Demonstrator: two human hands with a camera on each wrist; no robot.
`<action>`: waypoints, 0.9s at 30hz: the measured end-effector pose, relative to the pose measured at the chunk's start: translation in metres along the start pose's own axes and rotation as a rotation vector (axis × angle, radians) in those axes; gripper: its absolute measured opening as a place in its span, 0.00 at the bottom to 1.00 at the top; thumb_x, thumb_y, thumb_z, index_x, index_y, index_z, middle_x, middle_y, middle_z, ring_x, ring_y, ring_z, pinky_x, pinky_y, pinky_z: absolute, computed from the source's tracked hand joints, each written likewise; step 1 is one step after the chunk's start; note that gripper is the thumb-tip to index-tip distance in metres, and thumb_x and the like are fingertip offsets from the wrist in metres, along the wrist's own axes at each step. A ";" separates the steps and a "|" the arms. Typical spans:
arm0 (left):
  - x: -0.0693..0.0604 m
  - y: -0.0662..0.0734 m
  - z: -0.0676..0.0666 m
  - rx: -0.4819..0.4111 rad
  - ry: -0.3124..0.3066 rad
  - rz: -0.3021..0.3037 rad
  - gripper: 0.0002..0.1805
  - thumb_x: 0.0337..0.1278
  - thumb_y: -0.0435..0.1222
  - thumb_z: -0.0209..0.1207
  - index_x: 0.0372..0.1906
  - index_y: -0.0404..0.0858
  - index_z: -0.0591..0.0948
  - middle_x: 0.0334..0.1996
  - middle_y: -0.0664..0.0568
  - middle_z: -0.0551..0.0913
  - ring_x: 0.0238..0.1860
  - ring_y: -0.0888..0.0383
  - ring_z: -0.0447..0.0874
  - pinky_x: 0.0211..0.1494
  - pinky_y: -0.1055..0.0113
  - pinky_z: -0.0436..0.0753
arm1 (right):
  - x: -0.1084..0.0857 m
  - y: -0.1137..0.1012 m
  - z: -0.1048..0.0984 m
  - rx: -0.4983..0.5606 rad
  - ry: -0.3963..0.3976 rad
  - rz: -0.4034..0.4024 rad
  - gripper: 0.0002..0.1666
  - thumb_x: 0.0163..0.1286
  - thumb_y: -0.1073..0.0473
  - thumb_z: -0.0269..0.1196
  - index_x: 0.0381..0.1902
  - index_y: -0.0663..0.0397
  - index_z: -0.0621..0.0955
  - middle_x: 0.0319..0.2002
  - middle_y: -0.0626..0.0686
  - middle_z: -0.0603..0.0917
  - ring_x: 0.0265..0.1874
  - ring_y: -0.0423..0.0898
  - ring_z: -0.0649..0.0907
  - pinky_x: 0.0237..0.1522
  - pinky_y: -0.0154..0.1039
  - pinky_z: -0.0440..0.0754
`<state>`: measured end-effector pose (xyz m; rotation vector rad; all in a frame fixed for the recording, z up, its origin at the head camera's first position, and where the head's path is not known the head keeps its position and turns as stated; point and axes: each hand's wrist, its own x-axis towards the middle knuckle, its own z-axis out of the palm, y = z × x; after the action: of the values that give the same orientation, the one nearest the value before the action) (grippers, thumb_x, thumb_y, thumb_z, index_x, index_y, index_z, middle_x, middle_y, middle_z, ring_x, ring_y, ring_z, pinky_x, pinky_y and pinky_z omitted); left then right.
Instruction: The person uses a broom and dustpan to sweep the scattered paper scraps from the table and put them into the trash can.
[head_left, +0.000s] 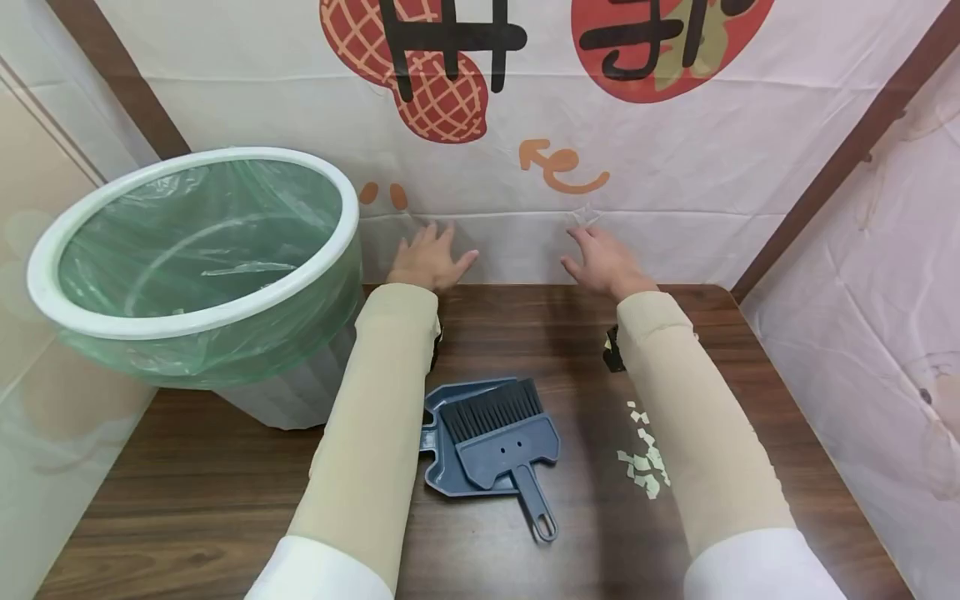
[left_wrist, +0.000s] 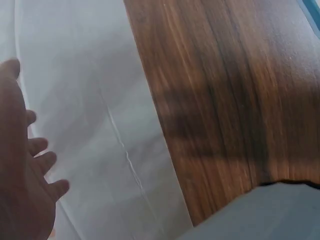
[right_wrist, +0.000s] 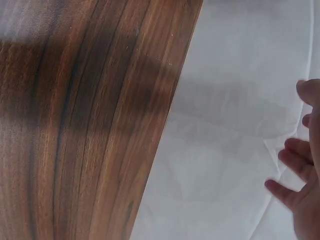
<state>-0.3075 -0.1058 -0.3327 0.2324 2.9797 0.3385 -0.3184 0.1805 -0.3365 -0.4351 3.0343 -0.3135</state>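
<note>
I see wood grain with a soft gloss on the bench (head_left: 225, 508), smooth plastic in the dustpan (head_left: 447, 471) and brush (head_left: 510, 446), matt, papery scraps (head_left: 655, 459), shiny crinkled film as bin liner (head_left: 247, 354), creased sheeting (head_left: 675, 175); my sleeves (head_left: 367, 425) look like matt cloth.

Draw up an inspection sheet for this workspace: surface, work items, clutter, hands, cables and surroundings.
Surface: glossy dark-brown wood-grain table.
Work items: blue-grey plastic dustpan, with a matching black-bristled brush lying across it; large round grey bin with white rim, lined with a translucent green plastic bag.
Clutter: small, pale, flat scraps scattered beside the beige-sleeved right forearm.
Hands: left hand and right hand empty, fingers spread, near the table's far edge.
Cables: nothing seen.
Surroundings: white backdrop sheet with red, black and orange prints, brown strips at its sides.
</note>
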 end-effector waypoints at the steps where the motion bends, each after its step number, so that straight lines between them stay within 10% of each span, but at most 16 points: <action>1: 0.000 0.000 0.000 -0.002 -0.007 0.004 0.41 0.77 0.59 0.40 0.82 0.39 0.52 0.80 0.37 0.50 0.80 0.41 0.46 0.79 0.41 0.49 | 0.000 -0.001 0.001 0.005 0.019 -0.026 0.34 0.79 0.49 0.54 0.77 0.56 0.64 0.73 0.65 0.66 0.73 0.62 0.65 0.71 0.59 0.65; 13: -0.004 0.010 0.013 -0.088 -0.034 0.096 0.28 0.77 0.47 0.49 0.74 0.38 0.69 0.70 0.42 0.69 0.71 0.45 0.67 0.70 0.47 0.70 | -0.026 -0.003 0.020 -0.042 0.232 -0.336 0.12 0.72 0.63 0.61 0.50 0.56 0.85 0.45 0.55 0.86 0.43 0.54 0.84 0.44 0.51 0.83; 27: -0.054 0.020 0.013 -0.163 -0.003 0.245 0.24 0.75 0.45 0.55 0.68 0.38 0.76 0.65 0.45 0.78 0.65 0.48 0.75 0.67 0.51 0.75 | -0.091 0.006 0.037 0.005 0.330 -0.512 0.13 0.66 0.67 0.65 0.48 0.55 0.86 0.41 0.52 0.85 0.38 0.49 0.83 0.38 0.50 0.84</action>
<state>-0.2498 -0.0933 -0.3347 0.5805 2.9030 0.6032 -0.2298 0.2049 -0.3707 -1.2808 3.1772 -0.4550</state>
